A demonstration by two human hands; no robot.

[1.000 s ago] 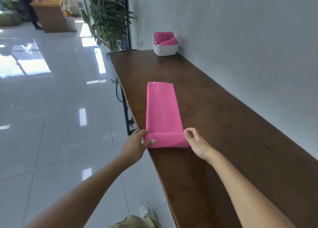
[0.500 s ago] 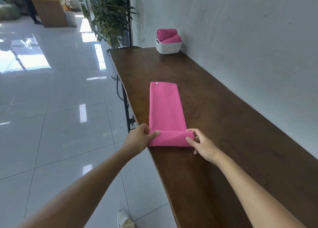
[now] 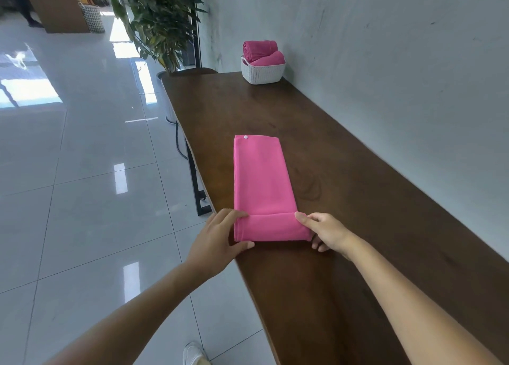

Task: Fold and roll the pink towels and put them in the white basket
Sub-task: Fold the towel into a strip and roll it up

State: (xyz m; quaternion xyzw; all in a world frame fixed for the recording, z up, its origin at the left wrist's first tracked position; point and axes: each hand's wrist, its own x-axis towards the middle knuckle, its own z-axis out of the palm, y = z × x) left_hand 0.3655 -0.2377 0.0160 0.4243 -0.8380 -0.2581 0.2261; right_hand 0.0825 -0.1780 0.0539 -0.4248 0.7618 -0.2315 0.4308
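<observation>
A pink towel (image 3: 261, 177), folded into a long strip, lies on the dark wooden table (image 3: 358, 199), its near end turned over into a short flat roll. My left hand (image 3: 220, 238) grips the left end of that roll, thumb under and fingers over. My right hand (image 3: 322, 231) pinches the right end. A small white button sits at the strip's far left corner. The white basket (image 3: 263, 73) stands at the table's far end against the wall, with two rolled pink towels (image 3: 260, 49) in it.
A grey wall (image 3: 385, 62) runs along the table's right side. The table's left edge drops to a glossy tiled floor (image 3: 82, 185). A large potted plant (image 3: 162, 18) stands past the far end. My shoe (image 3: 192, 353) shows below.
The rolled near end of the towel has grown a little taller as both hands turned it away from me. The camera has come closer and tipped slightly.
</observation>
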